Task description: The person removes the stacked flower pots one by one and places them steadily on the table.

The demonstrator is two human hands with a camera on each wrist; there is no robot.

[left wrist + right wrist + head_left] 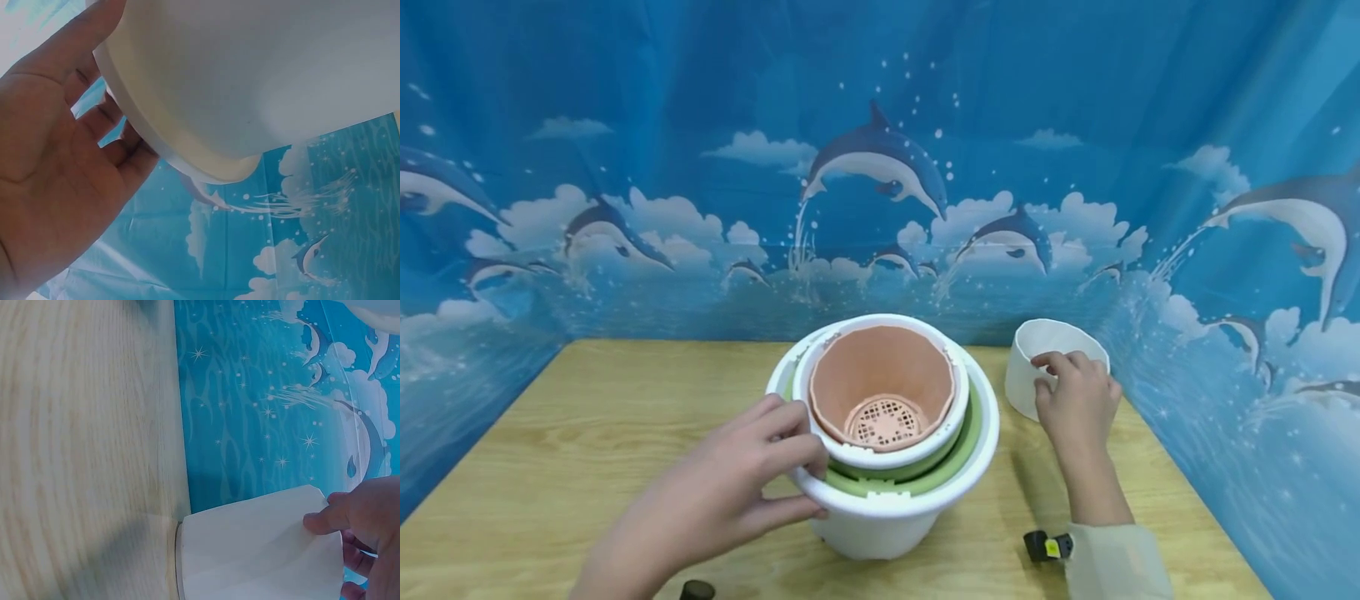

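A stack of nested flowerpots stands on the table. Outermost is a large white flowerpot, then a green pot, a smaller white pot and a terracotta-coloured pot with a grid of holes in its base. My left hand grips the large pot's rim at its left side; the left wrist view shows the thumb and fingers about that rim. At the back right, my right hand pinches the near rim of a small white pot. The right wrist view shows that pot's wall standing on the table.
The wood-grain table meets a blue dolphin-print curtain at the back and sides. The small white pot is close to the curtain in the right back corner. A black wrist device sits by the right sleeve.
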